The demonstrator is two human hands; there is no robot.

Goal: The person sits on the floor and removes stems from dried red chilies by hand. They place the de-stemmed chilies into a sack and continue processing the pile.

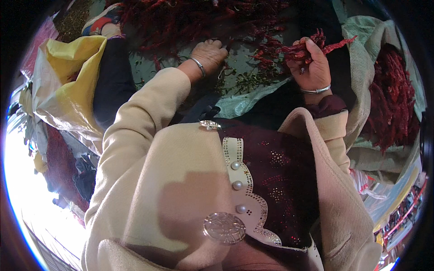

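Observation:
My right hand (310,66) is raised, with a bunch of dried red chili peppers (300,52) between thumb and fingers; one long pepper sticks out to the right. To the left, my left hand (208,57) is back-up and low over the near edge of a heap of dried red chilies (190,20). Its fingers are curled, and whether anything is between them is hidden. Green stems and bits (251,81) lie scattered on the grey-green sheet (237,62) between the hands. Each wrist wears a silver-coloured bangle.
At the right stands an open woven sack (361,67) with many dried red chilies (390,101) in it. A yellow and white plastic sack (73,57) is at the left, beside a dark-trousered leg (113,81) and a multicoloured shoe (101,23). More reddish material (61,162) lies farther left.

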